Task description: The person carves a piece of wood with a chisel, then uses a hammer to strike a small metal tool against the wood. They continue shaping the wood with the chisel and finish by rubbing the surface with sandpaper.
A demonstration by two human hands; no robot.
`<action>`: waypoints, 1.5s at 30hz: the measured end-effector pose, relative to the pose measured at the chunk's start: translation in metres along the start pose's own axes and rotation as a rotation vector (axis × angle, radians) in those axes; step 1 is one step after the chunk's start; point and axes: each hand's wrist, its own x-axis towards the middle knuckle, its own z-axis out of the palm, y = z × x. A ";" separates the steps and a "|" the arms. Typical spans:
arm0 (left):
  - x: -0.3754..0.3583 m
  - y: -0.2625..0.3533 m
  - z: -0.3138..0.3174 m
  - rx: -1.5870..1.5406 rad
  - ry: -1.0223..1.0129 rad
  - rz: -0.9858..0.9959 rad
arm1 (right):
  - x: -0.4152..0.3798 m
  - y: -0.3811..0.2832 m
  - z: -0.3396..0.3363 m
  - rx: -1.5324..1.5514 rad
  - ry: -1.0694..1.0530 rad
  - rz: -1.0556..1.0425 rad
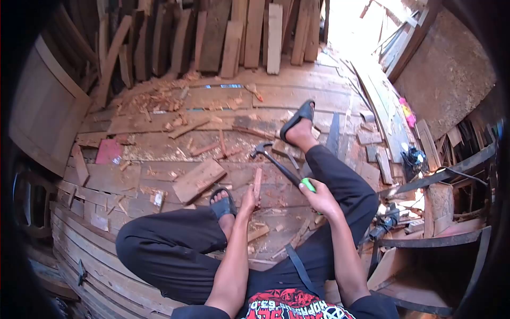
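My right hand [321, 198] is closed around the green-and-black handle of a claw hammer [283, 169]. The hammer's head points up and left, above the floor between my feet. In my left hand [248, 201] a short, narrow reddish strip of wood [258, 182] stands upright in the fingers. The hammer head and the strip are apart. Left of that hand, a thick wooden block [199, 181] lies on the floor beside my sandalled foot. A smaller block [288, 151] lies near the hammer head, partly behind the handle.
Wood shavings and offcuts litter the plank floor [154, 178]. Boards [249, 37] lean along the back wall. A dark, tapered flat blade [333, 134] lies beyond my right foot. A dark power tool [384, 223] and a metal-edged frame [435, 242] are on the right.
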 end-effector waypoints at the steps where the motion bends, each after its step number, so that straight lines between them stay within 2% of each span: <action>1: -0.013 0.027 0.005 -0.116 -0.006 0.066 | -0.002 -0.010 -0.007 0.057 0.007 -0.037; 2: -0.030 0.053 0.007 -0.315 -0.083 0.089 | -0.007 -0.019 -0.009 0.123 0.064 -0.099; 3: -0.055 0.084 0.012 -0.370 -0.132 0.127 | -0.015 -0.032 -0.011 0.190 0.119 -0.163; 6: -0.115 0.138 0.016 -0.551 -0.325 0.240 | -0.069 -0.088 -0.023 0.274 0.071 -0.299; 9: -0.167 0.165 0.027 -0.670 -0.455 0.308 | -0.128 -0.124 -0.044 0.284 -0.025 -0.368; 13: -0.219 0.178 0.031 -0.662 -0.559 0.439 | -0.195 -0.152 -0.074 0.349 -0.066 -0.514; 14: -0.234 0.179 0.034 -0.721 -0.631 0.506 | -0.206 -0.154 -0.082 0.331 -0.004 -0.530; 17: -0.284 0.187 0.042 -0.772 -0.717 0.546 | -0.226 -0.153 -0.112 0.327 0.141 -0.634; 18: -0.296 0.191 0.040 -0.750 -0.806 0.608 | -0.233 -0.156 -0.125 0.304 0.203 -0.594; 21: -0.335 0.209 0.038 -0.626 -0.572 0.675 | -0.224 -0.147 -0.160 0.368 0.224 -0.681; 22: -0.339 0.213 0.034 -0.653 -0.603 0.672 | -0.222 -0.146 -0.168 0.388 0.196 -0.691; 23: -0.339 0.216 0.033 -0.630 -0.545 0.673 | -0.219 -0.146 -0.174 0.407 0.167 -0.698; 24: -0.338 0.218 0.034 -0.610 -0.485 0.675 | -0.210 -0.140 -0.175 0.455 0.204 -0.687; 26: -0.332 0.225 0.043 -0.601 -0.362 0.626 | -0.193 -0.139 -0.176 0.502 0.099 -0.656; 27: -0.319 0.225 0.041 -0.606 -0.478 0.582 | -0.184 -0.134 -0.176 0.528 0.051 -0.629; 29: -0.284 0.215 0.029 -0.631 -0.696 0.463 | -0.161 -0.117 -0.171 0.505 0.115 -0.555; 30: -0.278 0.215 0.036 -0.630 -0.581 0.407 | -0.153 -0.113 -0.169 0.462 0.129 -0.517; 32: -0.245 0.207 0.031 -0.690 -0.537 0.289 | -0.140 -0.107 -0.173 0.359 0.141 -0.463; 34: -0.215 0.198 0.032 -0.786 -0.448 0.223 | -0.132 -0.103 -0.175 0.374 0.190 -0.439; 36: -0.177 0.184 0.029 -0.927 -0.358 0.074 | -0.123 -0.105 -0.182 0.366 0.203 -0.417; 38: -0.141 0.166 0.029 -1.051 -0.217 -0.073 | -0.123 -0.113 -0.174 0.355 0.282 -0.401; 40: -0.091 0.124 0.011 -1.141 -0.175 -0.175 | -0.124 -0.105 -0.151 0.319 0.401 -0.384; 43: -0.036 0.069 0.001 -1.232 -0.155 -0.322 | -0.125 -0.113 -0.107 0.293 0.251 -0.180; 45: -0.006 0.028 -0.003 -1.228 -0.160 -0.377 | -0.096 -0.102 -0.067 0.359 0.111 -0.078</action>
